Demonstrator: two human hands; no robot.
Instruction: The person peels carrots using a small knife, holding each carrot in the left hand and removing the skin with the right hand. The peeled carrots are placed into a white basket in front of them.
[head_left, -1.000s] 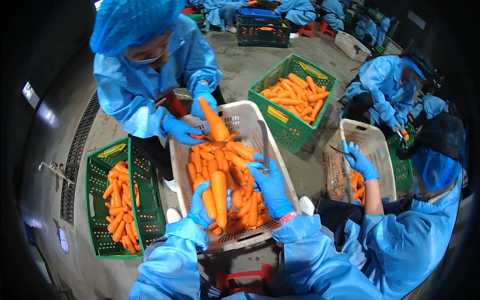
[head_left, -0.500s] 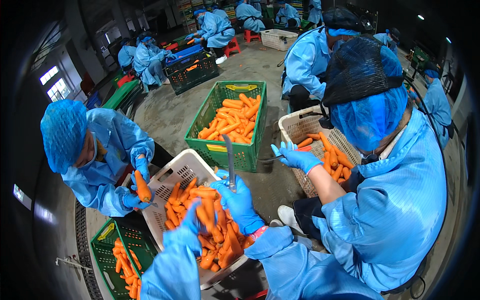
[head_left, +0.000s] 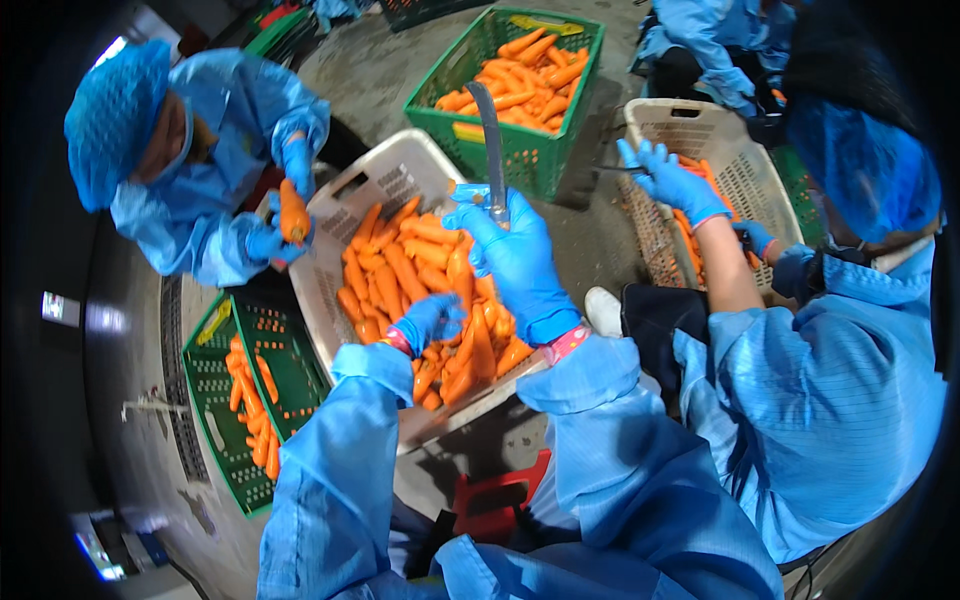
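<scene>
My right hand [head_left: 525,265], in a blue glove, grips a knife [head_left: 490,140] with its curved, darkish blade pointing up. It is held above the right side of a white perforated crate [head_left: 322,230] full of orange carrots [head_left: 400,270]. Lower and to the left, my left hand [head_left: 430,318], also gloved in blue, reaches over the carrots in that crate. Its fingers look bent and are smeared by motion, so whether a carrot lies in them is unclear. The knife's handle is mostly hidden inside my right hand.
Across the crate at left, a co-worker holds a carrot [head_left: 294,212]. Green crates of carrots stand at lower left [head_left: 225,470] and beyond [head_left: 540,165]. At right, another co-worker's gloved hand [head_left: 675,180] is over a white crate [head_left: 765,165]. A red stool [head_left: 500,490] is below me.
The view has tipped downward, showing more of my forearms and the red stool. My left hand has shifted over the carrots; my right hand still grips the knife, blade up.
</scene>
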